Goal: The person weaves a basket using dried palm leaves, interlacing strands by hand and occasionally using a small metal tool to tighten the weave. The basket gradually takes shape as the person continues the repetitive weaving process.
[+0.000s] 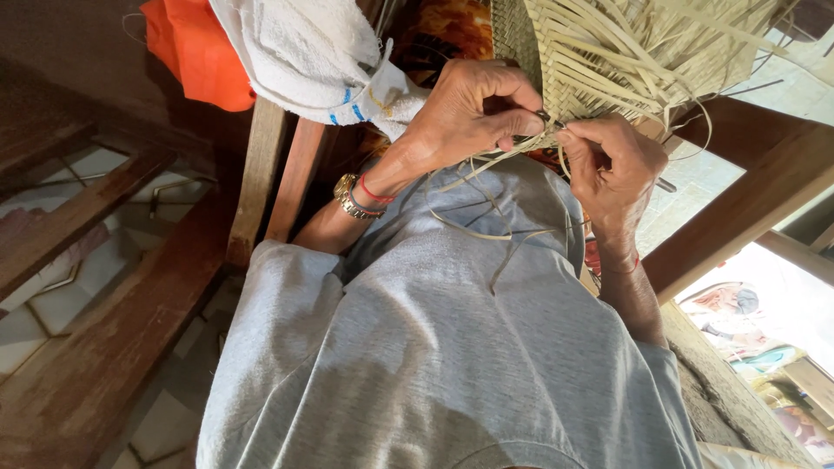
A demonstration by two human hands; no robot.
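- Woven basket (608, 52) of pale strips sits at one o'clock, its loose edge touching both hands.
- Left hand (469, 113), wrist bent, fingers pinch a strip (486, 161).
- Right hand (612, 165) fingers curl closed around a thin dark tool (665, 184).

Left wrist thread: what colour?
Red thread, beside a gold watch on the left hand; head view.

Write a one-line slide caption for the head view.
Two bare hands, left hand and right hand, work pale strips at the edge of a woven basket above a grey shirt.
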